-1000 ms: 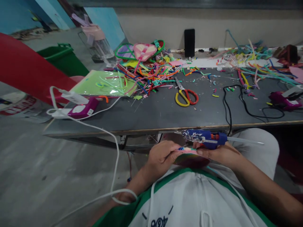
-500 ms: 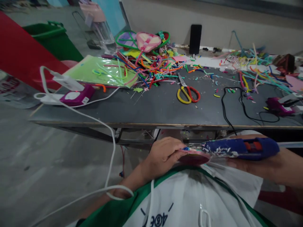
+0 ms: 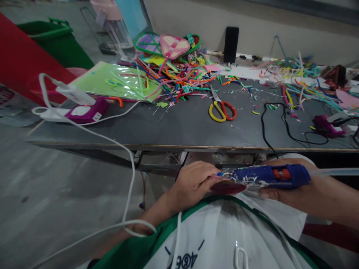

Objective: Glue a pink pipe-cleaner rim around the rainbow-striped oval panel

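Close to my body, my left hand (image 3: 193, 183) pinches a flat pink-and-dark-red craft piece (image 3: 228, 188) by its left edge. My right hand (image 3: 297, 192) is wrapped round a blue glue gun (image 3: 272, 175) crusted with white residue; a clear glue stick (image 3: 331, 171) sticks out of its back. The gun's nozzle end points left and lies just over the craft piece; whether it touches cannot be made out. Part of the craft piece is hidden by the gun and my fingers.
On the grey table (image 3: 179, 130) lie scissors (image 3: 220, 106) with yellow and red handles, a heap of coloured pipe cleaners (image 3: 179, 80), a green sheet (image 3: 112, 82) and purple power sockets (image 3: 86, 111). A phone (image 3: 231, 45) leans at the back. A white cable (image 3: 130, 194) hangs at the left.
The glue gun and my right hand have shifted left, further over the craft piece. My left hand keeps its pinch almost in place. The whole view has moved slightly.
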`<move>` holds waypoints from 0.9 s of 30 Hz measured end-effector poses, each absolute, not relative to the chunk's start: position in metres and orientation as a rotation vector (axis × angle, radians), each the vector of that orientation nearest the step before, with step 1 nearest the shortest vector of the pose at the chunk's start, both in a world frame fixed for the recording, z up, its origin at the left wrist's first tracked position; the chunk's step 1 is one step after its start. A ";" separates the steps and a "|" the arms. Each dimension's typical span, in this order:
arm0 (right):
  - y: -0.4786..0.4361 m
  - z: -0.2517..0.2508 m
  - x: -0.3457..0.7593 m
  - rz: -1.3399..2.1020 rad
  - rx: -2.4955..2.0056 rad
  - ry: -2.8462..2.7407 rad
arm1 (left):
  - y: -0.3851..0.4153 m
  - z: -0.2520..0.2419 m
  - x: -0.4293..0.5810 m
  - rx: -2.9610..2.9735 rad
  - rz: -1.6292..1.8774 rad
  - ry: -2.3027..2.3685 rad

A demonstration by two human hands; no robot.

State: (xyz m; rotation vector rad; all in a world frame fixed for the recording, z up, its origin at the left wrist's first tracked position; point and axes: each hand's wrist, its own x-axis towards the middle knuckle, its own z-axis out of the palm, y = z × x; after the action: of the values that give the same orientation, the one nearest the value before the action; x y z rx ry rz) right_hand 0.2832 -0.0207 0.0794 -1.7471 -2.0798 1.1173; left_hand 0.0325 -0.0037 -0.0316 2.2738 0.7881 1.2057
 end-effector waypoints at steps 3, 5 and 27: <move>-0.021 0.075 0.286 1.068 -1.710 -2.121 | -0.004 -0.031 0.032 2.273 1.202 0.779; -0.021 0.073 0.287 1.049 -1.705 -2.111 | -0.004 -0.032 0.033 2.274 1.196 0.776; -0.023 0.077 0.290 1.236 -1.818 -1.982 | -0.003 -0.034 0.035 2.252 1.244 0.806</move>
State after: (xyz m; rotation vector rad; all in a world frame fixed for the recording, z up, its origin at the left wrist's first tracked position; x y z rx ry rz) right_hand 0.2898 -0.0227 0.0773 -1.8180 -1.9820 1.2364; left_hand 0.0346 -0.0030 -0.0340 2.2516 0.8064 1.2440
